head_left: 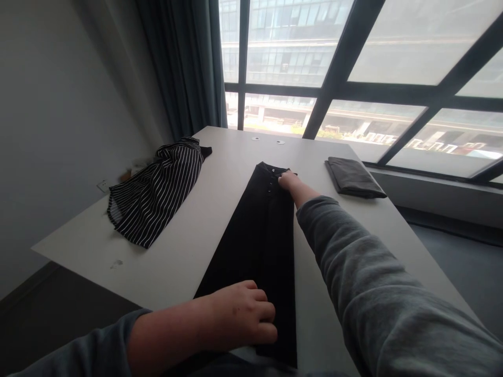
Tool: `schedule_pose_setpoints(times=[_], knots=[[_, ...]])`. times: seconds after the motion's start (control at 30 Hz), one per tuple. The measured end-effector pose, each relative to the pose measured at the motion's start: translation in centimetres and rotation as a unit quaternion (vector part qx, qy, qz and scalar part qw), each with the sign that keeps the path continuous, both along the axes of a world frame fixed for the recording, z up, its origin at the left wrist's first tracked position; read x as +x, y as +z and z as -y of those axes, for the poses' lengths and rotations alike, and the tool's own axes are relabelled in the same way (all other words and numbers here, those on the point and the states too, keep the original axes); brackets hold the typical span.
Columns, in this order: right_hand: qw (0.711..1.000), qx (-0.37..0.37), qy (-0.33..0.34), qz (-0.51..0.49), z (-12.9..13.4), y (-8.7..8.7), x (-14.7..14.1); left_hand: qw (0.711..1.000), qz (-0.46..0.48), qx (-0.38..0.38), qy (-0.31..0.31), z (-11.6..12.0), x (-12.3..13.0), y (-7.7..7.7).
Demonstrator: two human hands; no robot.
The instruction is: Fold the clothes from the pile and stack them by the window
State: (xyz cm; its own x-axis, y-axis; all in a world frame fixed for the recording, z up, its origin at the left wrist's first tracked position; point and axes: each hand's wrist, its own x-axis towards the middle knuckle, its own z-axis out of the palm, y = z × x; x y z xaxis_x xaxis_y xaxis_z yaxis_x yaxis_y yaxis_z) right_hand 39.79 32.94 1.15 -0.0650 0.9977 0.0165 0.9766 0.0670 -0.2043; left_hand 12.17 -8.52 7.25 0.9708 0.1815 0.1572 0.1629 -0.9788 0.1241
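Note:
A pair of black trousers lies lengthwise on the white table, waistband away from me and legs towards me. Small buttons show at the front below the waist. My right hand reaches far forward and is closed on the right corner of the waistband. Close to my body, my left hand rests over the lower legs with its fingers curled into the black cloth. The fingertips of both hands are hidden from view.
On the left of the white table lies a black-and-white striped garment, spread loosely. A folded dark grey garment sits near the right edge. Beyond the table are large windows and a dark curtain; a wall socket is at the left.

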Motion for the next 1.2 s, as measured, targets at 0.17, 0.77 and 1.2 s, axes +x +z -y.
schedule_pose_setpoints(times=[0.17,0.77,1.2], knots=[[0.999,-0.008,-0.05,0.001,0.6,-1.2,-0.6,0.999,-0.002,-0.026,0.031,-0.3,-1.5,-1.1],[0.998,0.018,-0.049,-0.047,2.9,-1.4,-0.4,0.957,0.023,-0.114,0.266,-1.4,-0.7,-4.4],[0.98,0.077,0.176,0.058,9.6,-0.8,2.0,0.891,-0.059,-0.095,0.439,-0.1,1.2,-3.6]])
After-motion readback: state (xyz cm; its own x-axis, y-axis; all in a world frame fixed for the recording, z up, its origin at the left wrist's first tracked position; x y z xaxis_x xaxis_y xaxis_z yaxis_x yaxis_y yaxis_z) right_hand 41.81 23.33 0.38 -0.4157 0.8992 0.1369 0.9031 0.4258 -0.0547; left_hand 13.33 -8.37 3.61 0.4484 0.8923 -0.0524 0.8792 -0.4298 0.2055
